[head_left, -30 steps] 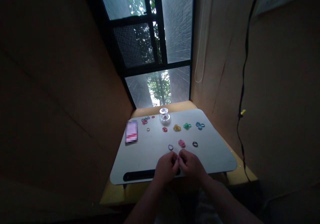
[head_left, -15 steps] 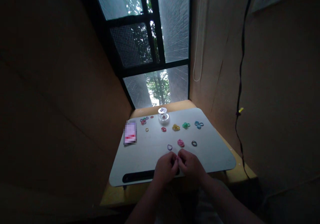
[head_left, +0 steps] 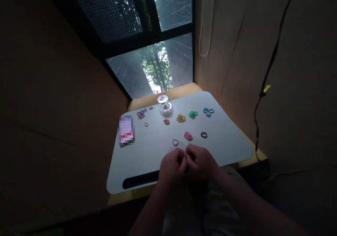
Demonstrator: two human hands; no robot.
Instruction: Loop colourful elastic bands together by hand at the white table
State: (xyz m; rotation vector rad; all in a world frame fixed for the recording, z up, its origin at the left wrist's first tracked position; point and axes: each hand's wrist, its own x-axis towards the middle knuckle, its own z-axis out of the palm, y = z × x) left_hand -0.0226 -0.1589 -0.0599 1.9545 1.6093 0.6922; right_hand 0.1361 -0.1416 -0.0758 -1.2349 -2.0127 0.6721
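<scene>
My left hand [head_left: 172, 164] and my right hand [head_left: 200, 159] meet over the front of the white table top [head_left: 223, 145]. Both are closed, thumbs and fingers pinched together at the tips. A hint of pink shows between the fingertips, too small to make out. Just beyond my hands lie a pale purple band [head_left: 175, 142], a pile of pink bands [head_left: 188, 136] and a dark band or bands [head_left: 204, 135]. Farther back are small piles of red bands [head_left: 166, 122], yellow bands [head_left: 181, 118], green bands [head_left: 193, 114] and blue bands [head_left: 208, 112].
A clear round container [head_left: 165, 107] with its lid up stands at the back. Mixed bands [head_left: 141, 114] and a single yellow band [head_left: 146, 124] lie left. A blurred-out phone-like object [head_left: 126, 130] is at the left edge. A black slot [head_left: 140, 179] runs along the front.
The view has tilted down and shifted, so the table sits higher in the picture. My hands stay pinched together at about the same place over the table front.
</scene>
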